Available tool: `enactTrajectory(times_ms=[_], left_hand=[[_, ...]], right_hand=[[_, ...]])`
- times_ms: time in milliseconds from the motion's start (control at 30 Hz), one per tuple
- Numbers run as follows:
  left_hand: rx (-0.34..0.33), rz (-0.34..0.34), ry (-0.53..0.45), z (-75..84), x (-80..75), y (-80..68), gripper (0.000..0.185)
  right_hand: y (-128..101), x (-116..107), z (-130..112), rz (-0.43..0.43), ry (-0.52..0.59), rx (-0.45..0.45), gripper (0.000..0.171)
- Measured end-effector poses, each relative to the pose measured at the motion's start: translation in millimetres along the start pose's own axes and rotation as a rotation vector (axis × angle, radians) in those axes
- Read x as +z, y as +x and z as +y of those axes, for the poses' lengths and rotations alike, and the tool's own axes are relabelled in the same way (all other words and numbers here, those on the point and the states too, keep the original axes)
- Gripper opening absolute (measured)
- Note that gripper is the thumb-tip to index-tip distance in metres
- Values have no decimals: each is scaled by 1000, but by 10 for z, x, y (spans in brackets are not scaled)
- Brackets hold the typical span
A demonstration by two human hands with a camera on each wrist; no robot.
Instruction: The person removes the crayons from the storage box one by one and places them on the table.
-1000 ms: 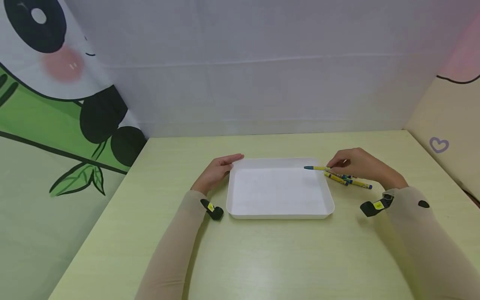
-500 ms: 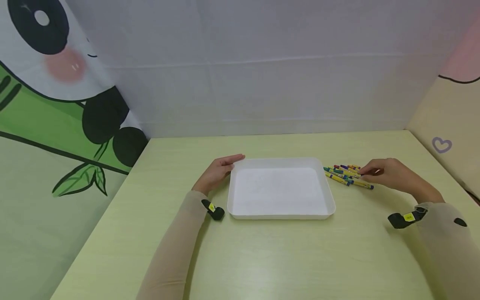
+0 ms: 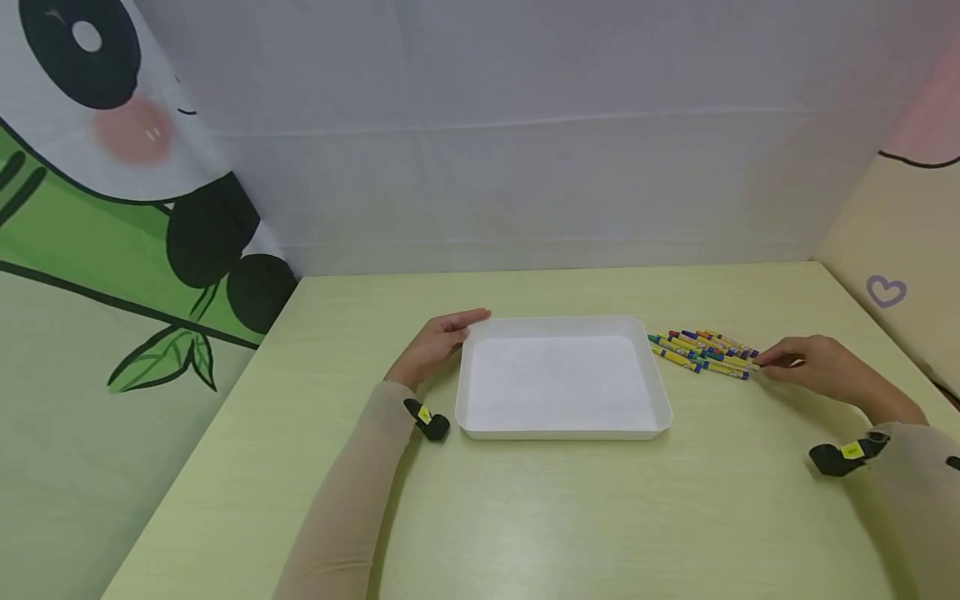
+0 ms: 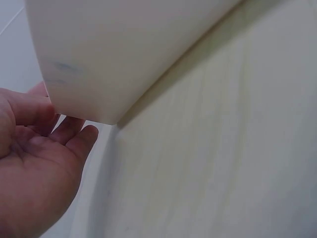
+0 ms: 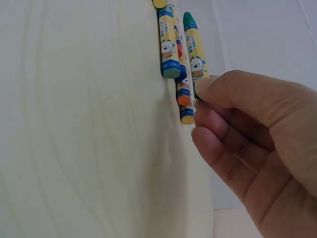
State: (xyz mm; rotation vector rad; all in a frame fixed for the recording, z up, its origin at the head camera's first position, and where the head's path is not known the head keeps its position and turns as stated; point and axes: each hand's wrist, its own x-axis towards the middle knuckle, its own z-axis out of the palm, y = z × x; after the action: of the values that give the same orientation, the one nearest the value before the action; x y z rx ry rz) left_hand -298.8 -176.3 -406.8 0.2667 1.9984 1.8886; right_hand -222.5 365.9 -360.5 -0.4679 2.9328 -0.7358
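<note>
A shallow white tray [image 3: 558,423] sits in the middle of a pale yellow-green table [image 3: 525,517]. My left hand [image 3: 441,337] rests against the tray's far left corner with relaxed fingers; in the left wrist view the palm [image 4: 39,168] faces the tray's rounded corner [image 4: 124,49]. Several crayons [image 3: 701,352] in yellow wrappers lie side by side just right of the tray. My right hand [image 3: 806,367] lies at their right ends. In the right wrist view its thumb tip [image 5: 208,87] touches the end of a green crayon [image 5: 193,42], the other fingers loosely curled and holding nothing.
A white back wall stands behind the table. A panda and bamboo panel [image 3: 112,208] closes the left side and a cream panel with a heart [image 3: 888,292] closes the right. Black wrist-camera mounts [image 3: 427,419] sit on both sleeves.
A second ago my right hand held a blue-tipped crayon over the tray's right rim. It has since set it among the others and slid right to their ends. The left hand stayed put.
</note>
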Motion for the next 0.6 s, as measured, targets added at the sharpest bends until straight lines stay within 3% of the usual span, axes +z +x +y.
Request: enactTrajectory(times_ms=[600], left_hand=[[6,6,-3,13,12,-3,43]], right_hand=[[6,2,59,-105,-35,117,20]])
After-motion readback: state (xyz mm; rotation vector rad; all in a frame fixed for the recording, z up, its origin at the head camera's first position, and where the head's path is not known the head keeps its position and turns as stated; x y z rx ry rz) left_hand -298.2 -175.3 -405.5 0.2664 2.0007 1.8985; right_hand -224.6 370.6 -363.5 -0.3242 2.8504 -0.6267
